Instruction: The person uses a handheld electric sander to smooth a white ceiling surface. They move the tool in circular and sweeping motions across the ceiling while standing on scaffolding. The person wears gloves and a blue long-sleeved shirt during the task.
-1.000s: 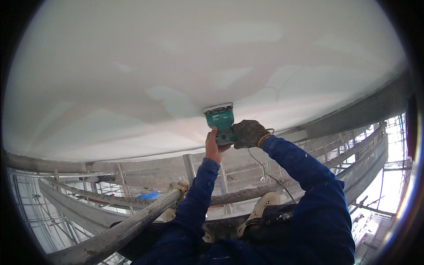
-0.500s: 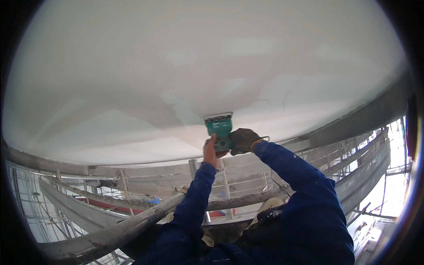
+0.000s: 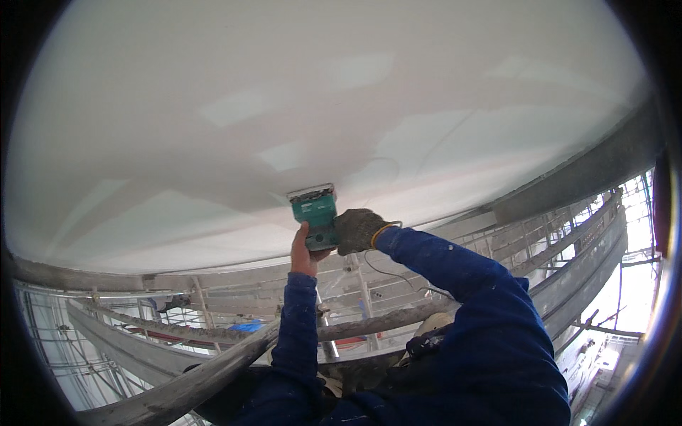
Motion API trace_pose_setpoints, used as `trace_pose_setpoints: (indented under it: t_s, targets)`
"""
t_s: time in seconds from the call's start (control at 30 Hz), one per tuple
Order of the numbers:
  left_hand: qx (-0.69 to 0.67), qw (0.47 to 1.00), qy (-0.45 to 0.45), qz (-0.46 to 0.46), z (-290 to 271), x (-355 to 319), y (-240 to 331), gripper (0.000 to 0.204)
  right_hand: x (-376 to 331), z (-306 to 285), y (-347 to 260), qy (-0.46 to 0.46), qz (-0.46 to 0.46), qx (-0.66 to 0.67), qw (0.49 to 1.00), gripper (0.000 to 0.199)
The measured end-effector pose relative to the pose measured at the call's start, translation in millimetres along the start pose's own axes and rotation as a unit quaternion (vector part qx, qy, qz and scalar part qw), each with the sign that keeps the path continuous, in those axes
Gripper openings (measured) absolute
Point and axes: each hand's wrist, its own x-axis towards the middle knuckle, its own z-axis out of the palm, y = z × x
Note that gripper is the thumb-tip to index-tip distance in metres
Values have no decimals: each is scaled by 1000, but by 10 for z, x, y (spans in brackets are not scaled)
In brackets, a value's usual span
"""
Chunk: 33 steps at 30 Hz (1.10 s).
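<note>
A green electric sander [image 3: 315, 209] is pressed with its flat pad against a large pale surface [image 3: 355, 142] above me, which has whitish and pinkish patches. Bare, my left hand [image 3: 307, 250] wraps round the lower left of the sander, thumb along its body. On the other side my right hand [image 3: 357, 232], in a dark knit glove with a yellow cuff, is closed on the tool; its fingers are partly hidden. A thin cord [image 3: 391, 274] hangs behind my right forearm.
Long scaffold pipes [image 3: 376, 323] and grey planks [image 3: 575, 259] run across below the surface. A thick pipe [image 3: 192, 380] slants past my left arm. A dark band [image 3: 590, 170] edges the surface at right. A blue object [image 3: 246, 326] lies farther below.
Both hands have moved left along the surface with the sander. More of the cord now shows below my right wrist. The hold on the tool looks the same.
</note>
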Motion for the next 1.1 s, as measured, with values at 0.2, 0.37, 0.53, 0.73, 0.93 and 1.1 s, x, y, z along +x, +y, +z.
trace_pose_setpoints:
  t_s: [0.2, 0.37, 0.53, 0.73, 0.93, 1.1]
  targets:
    - [34, 999, -31, -19, 663, 41, -412, 55, -432, -174, 597, -35, 49, -6, 998, 44]
    - [77, 997, -1, -26, 1171, -5, -540, 56, -660, -315, 873, -79, 86, 10, 993, 54]
    - [74, 997, -10, -18, 1557, -6, -730, 60, -949, -357, 1169, -48, 88, 60, 993, 65]
    - [76, 997, -16, -21, 1556, -64, -663, 59, -979, -232, 1133, 33, 79, 60, 995, 62]
    - [-11, 997, 1, 74, 824, -242, -491, 54, -551, -81, 539, 81, -5, 53, 995, 62]
    - [-208, 970, 24, 124, 90, -146, -416, 46, -147, -215, -319, 44, -48, 78, 995, 63]
